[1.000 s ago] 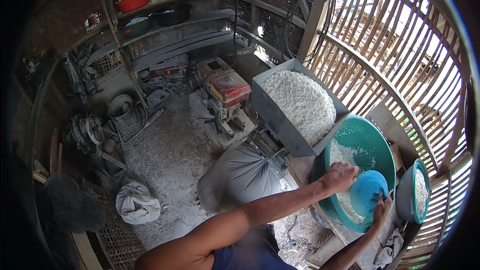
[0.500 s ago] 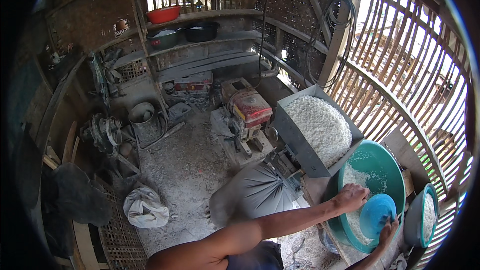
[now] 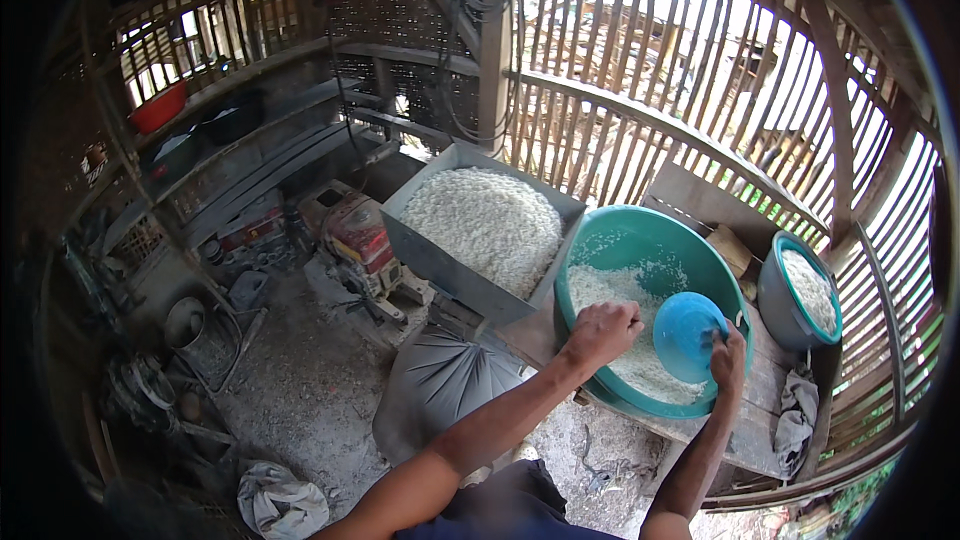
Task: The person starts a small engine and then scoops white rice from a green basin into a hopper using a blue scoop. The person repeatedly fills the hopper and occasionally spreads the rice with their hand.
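Observation:
My right hand (image 3: pixel 728 358) grips the side of a round blue plastic dipper (image 3: pixel 684 338), which is tilted over a large green basin (image 3: pixel 612 225). White, rice-like grain (image 3: pixel 612 286) lies in the basin, with some stuck to its inner wall. My left hand (image 3: pixel 602 335) is closed in a fist above the basin's near left side, just left of the dipper. Whatever its fingers may hold is hidden. Beside the basin on the left, a grey metal hopper (image 3: pixel 446 270) is heaped with white grain.
A grey bucket with a green rim (image 3: pixel 776 300) holds more grain on the wooden bench (image 3: pixel 757 430), near a crumpled cloth (image 3: pixel 797 410). Below the hopper sits a bulging grey sack (image 3: pixel 430 385). A dusty red engine (image 3: pixel 358 240) stands further left. Slatted walls (image 3: pixel 620 50) enclose the space.
The view has swung to the right, so the basin and hopper appear further left. Both hands stay over the basin, the right one still gripping the blue dipper.

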`<move>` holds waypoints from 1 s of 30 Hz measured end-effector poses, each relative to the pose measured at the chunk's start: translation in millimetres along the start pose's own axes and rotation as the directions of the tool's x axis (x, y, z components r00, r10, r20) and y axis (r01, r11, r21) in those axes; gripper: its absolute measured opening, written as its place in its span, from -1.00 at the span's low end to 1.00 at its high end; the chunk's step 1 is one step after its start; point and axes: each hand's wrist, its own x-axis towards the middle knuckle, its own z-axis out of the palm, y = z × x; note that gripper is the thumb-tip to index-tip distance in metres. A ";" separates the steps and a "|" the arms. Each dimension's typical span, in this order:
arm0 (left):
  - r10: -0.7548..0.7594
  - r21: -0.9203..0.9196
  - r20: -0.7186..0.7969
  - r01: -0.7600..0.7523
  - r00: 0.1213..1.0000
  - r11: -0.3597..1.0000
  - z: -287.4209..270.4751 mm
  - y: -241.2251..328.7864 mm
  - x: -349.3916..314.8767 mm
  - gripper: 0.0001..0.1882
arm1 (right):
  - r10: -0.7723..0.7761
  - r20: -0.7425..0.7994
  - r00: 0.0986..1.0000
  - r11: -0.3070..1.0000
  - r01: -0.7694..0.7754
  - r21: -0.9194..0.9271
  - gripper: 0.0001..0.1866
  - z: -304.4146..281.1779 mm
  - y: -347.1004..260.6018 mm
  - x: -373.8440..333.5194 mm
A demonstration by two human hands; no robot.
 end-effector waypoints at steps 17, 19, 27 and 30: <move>-0.032 0.024 0.008 0.032 0.999 0.999 -5.8 2.1 1.0 -0.45 | 0.074 0.003 0.997 0.997 -0.074 0.003 -0.63 -1.6 -14.1 -4.8; -0.032 0.036 0.035 0.031 0.999 0.999 -7.8 2.5 0.8 -0.22 | 0.055 -0.004 0.998 0.998 -0.055 0.016 -0.63 -2.2 -15.8 -5.2; -0.018 0.045 0.065 0.015 0.998 0.999 -10.6 3.3 0.5 -0.18 | 0.073 -0.023 0.997 0.997 -0.072 0.040 -0.63 -1.7 -21.2 -7.8; -0.006 -0.002 0.068 0.006 0.998 1.000 -8.6 0.6 0.7 -0.49 | 0.080 -0.025 0.996 0.997 -0.079 0.025 -0.64 -1.4 -23.2 -7.4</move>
